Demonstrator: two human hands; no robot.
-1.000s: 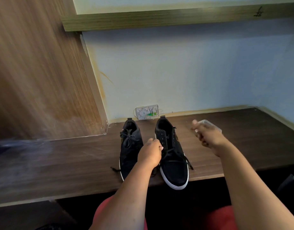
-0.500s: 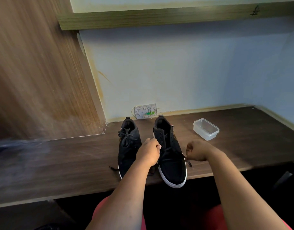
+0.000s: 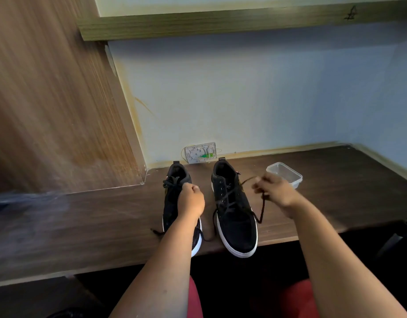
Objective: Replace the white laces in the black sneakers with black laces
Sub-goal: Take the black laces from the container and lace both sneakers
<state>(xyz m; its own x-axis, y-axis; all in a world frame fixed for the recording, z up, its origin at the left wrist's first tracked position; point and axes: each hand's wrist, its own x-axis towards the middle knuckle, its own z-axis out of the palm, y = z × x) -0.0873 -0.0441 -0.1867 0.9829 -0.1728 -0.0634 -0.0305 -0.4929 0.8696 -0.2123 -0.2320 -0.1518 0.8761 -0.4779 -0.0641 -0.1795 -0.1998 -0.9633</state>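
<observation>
Two black sneakers with white soles are set side by side on a dark wooden desk (image 3: 335, 180), toes pointed at 6 o'clock and overhanging the near edge slightly. The left sneaker (image 3: 172, 203) is seen fully laced in black, with a knotted bunch near its collar at 12 o'clock and a loose lace end trailing on the desk at its 8 o'clock. The right sneaker (image 3: 235, 216) is laced only part way – a black lace (image 3: 262, 207) is crossed over its lower eyelets, while the upper eyelets are left bare.

The left hand (image 3: 191, 200) is held over the left sneaker, fingers curled into a fist; a thin lace tip is pinched at its knuckles, toward 1 o'clock. The right hand (image 3: 276, 191) is raised at 3 o'clock of the right sneaker, its fingers closed on the black lace, which is drawn from the shoe's upper part to the hand and then hangs down in a slack strand to the sneaker's side. The fingers of this hand are blurred.

A clear plastic container (image 3: 286, 174) is placed just behind the right hand, at 1 o'clock of the right sneaker. A white wall socket plate (image 3: 200, 152) – with something green on it – is fixed at the wall's base, at 12 o'clock between the two heels. A wooden panel (image 3: 48, 99) is stood at 9 o'clock, and a shelf (image 3: 221, 24) is mounted above
</observation>
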